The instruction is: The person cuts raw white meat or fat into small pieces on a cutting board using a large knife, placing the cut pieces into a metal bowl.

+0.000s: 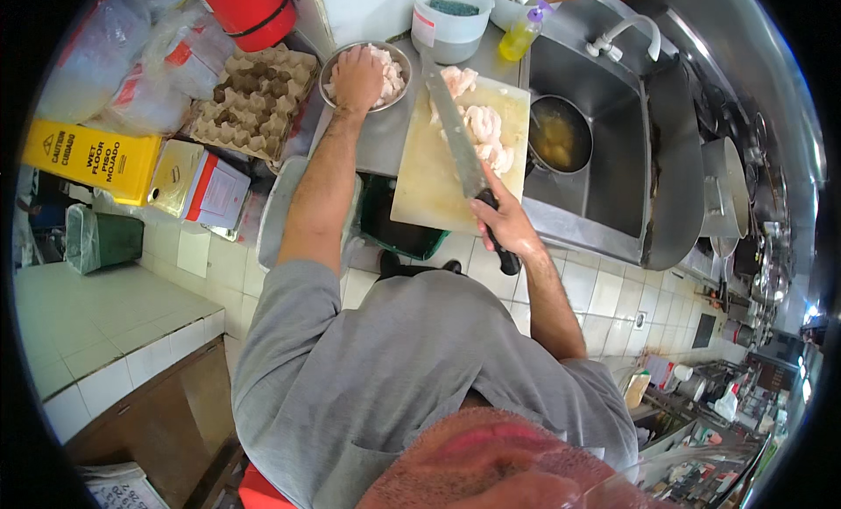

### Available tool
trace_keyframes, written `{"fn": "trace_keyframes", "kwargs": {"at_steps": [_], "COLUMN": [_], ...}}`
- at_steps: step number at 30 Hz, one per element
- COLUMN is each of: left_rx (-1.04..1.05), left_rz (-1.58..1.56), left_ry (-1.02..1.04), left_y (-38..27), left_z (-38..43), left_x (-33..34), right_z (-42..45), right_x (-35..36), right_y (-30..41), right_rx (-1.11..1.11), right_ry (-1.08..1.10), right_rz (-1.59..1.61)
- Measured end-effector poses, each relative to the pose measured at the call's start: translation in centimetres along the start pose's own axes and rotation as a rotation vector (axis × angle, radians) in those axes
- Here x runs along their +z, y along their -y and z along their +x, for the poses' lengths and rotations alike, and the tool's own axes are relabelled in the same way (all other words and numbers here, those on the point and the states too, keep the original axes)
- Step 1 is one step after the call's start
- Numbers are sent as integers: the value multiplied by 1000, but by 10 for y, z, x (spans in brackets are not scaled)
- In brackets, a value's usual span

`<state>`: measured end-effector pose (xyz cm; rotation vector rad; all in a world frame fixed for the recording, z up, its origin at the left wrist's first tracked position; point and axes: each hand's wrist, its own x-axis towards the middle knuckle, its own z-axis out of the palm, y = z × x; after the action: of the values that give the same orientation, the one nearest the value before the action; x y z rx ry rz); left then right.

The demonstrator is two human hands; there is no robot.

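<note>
My left hand [358,78] reaches palm down into a round metal bowl [408,82] of small, pale cubes of raw meat [393,75], probably chicken. Its fingertips are partly hidden, so whether it holds any cubes is unclear. In my right hand [507,225] is the black handle of a large knife [453,128]. The blade slants up and left over a yellowed cutting board [427,190]. Larger uncut pieces of pale raw meat [484,124] lie on the board, right of the blade and partly behind it.
Right of the board is a steel sink [614,180] holding a dark pan [558,138] of liquid, below a faucet [624,36]. A plastic tub [450,39] and soap bottle [521,36] stand behind. Egg cartons [253,101] sit at left; a green bin [401,230] is below.
</note>
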<state>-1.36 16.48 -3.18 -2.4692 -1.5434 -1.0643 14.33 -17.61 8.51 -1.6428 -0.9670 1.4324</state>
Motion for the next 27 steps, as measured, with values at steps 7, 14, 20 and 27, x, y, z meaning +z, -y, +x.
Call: {"fn": "trace_keyframes", "kwargs": {"at_steps": [7, 14, 20, 27], "left_rx": [-144, 222, 207, 195], "left_rz": [78, -333, -680, -501], "left_ry": [353, 340, 510, 537], "left_y": [-20, -68, -129, -153], "left_z": [1, -42, -115, -124], "left_x": [-22, -48, -10, -14], "right_z": [-52, -104, -112, -106], "right_x": [-4, -14, -38, -58], "right_y": [-31, -55, -91, -98], "right_rx": [111, 181, 102, 128], "right_ry": [-283, -392, -381, -171], "right_rz": [-318, -583, -651, -438]}}
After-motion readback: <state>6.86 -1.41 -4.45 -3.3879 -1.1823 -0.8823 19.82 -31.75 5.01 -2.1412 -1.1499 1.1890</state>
